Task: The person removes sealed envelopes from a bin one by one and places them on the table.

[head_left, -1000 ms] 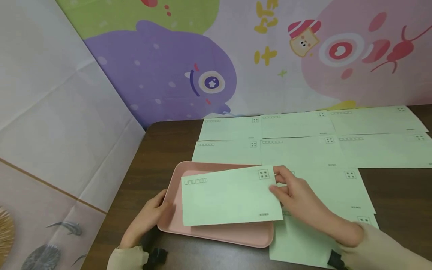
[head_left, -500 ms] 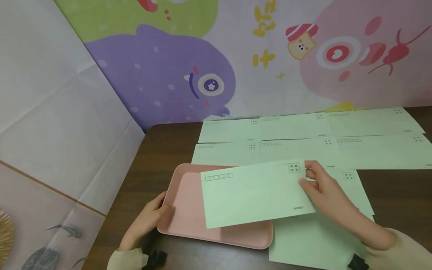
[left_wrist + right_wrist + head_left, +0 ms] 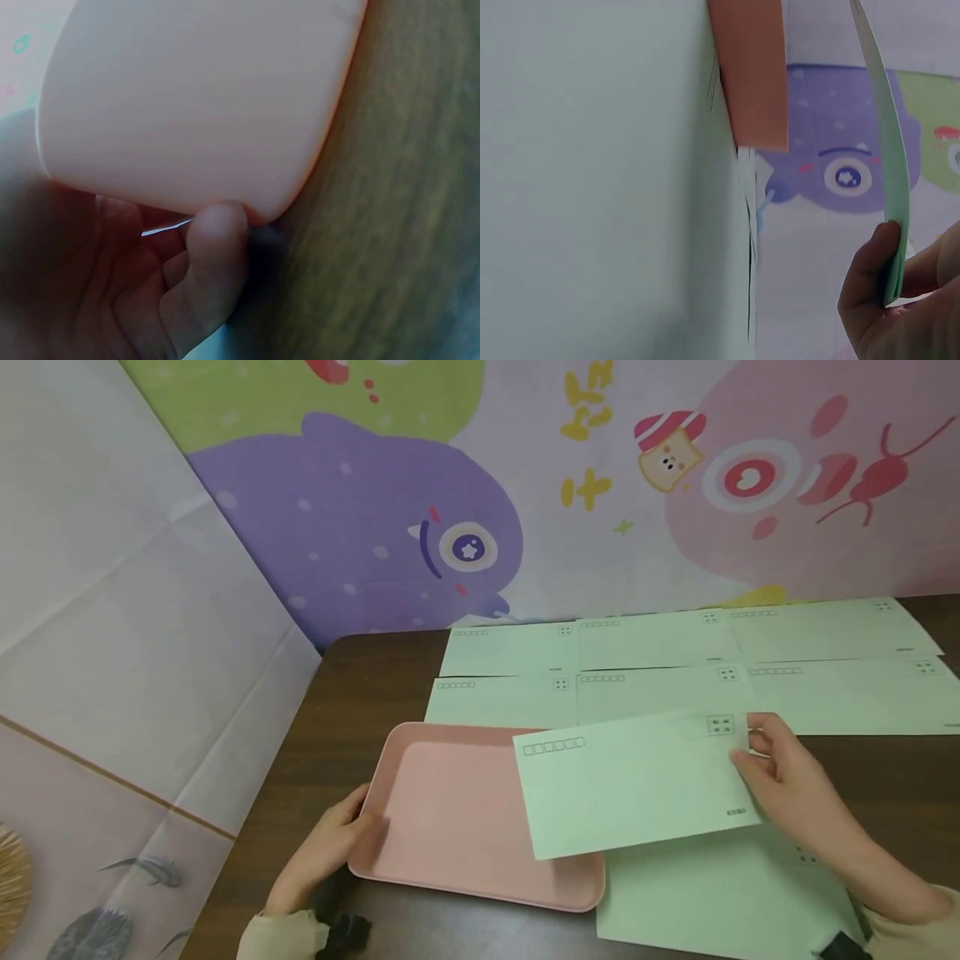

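Observation:
My right hand (image 3: 798, 789) pinches a pale green envelope (image 3: 630, 789) by its right edge. The envelope hangs slightly tilted, partly over the right side of a pink tray (image 3: 450, 810) and partly over other envelopes. In the right wrist view this envelope (image 3: 891, 150) appears edge-on, between thumb and fingers. At the tray's left end, my left hand (image 3: 326, 847) grips the rim. The left wrist view has the thumb of that hand (image 3: 202, 277) on the tray's edge (image 3: 187, 112). No envelope shows on the visible part of the tray's floor.
Several green envelopes (image 3: 660, 639) lie in rows on the dark wooden table (image 3: 322, 710), at the back and right. One large part of an envelope (image 3: 712, 893) lies just right of the tray. A cartoon-printed backdrop (image 3: 360, 527) rises behind the table; a pale panel (image 3: 150, 593) borders its left.
The right hand has carried the envelope rightward from over the tray, uncovering most of the tray's floor. The left hand and tray have stayed in place.

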Tool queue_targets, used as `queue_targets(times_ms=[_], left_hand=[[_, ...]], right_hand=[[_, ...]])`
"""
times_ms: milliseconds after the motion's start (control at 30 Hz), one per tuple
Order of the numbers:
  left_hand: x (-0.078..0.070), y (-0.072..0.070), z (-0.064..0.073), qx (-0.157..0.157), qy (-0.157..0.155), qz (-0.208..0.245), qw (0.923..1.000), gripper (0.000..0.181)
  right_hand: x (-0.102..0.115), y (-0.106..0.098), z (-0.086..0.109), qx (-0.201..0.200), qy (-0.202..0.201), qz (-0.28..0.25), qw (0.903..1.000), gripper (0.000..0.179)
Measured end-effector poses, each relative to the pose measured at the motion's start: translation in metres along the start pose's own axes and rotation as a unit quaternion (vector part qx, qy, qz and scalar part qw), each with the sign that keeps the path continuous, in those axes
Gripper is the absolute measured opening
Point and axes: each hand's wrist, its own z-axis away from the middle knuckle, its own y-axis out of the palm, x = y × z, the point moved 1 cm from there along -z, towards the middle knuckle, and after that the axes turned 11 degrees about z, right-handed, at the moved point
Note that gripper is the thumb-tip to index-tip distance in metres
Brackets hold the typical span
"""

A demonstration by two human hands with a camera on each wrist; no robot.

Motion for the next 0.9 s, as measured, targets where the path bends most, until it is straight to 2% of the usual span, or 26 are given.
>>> queue_targets(times_ms=[167, 300, 433, 667, 767, 833, 900], left_hand=[[0.0, 0.0, -0.001, 0.001, 0.003, -0.002, 1.0, 0.037], [0.0, 0.0, -0.003, 0.002, 0.004, 0.002, 1.0, 0.037], [0.001, -0.001, -0.003, 0.003, 0.005, -0.002, 1.0, 0.038], [0.0, 0.0, -0.005, 0.003, 0.005, 0.0, 1.0, 0.037], [0.0, 0.0, -0.005, 0.001, 0.006, -0.003, 1.0, 0.037], [0.0, 0.0, -0.005, 0.002, 0.006, -0.002, 1.0, 0.037], [0.0, 0.0, -0.005, 0.001, 0.007, -0.001, 1.0, 0.036]], right_hand=[[-0.016, -0.013, 0.002, -0.05, 0.021, 0.062, 0.9966, 0.036], [-0.034, -0.022, 0.002, -0.084, 0.034, 0.077, 0.9929, 0.037], [-0.055, -0.029, 0.001, -0.123, 0.059, 0.104, 0.9852, 0.034], [-0.084, -0.048, 0.002, -0.178, 0.095, 0.115, 0.9727, 0.036], [-0.108, -0.054, 0.0, -0.21, 0.106, 0.131, 0.9629, 0.036], [-0.128, -0.057, -0.001, -0.227, 0.136, 0.133, 0.9551, 0.036], [-0.148, -0.061, -0.005, -0.255, 0.181, 0.152, 0.9376, 0.037]])
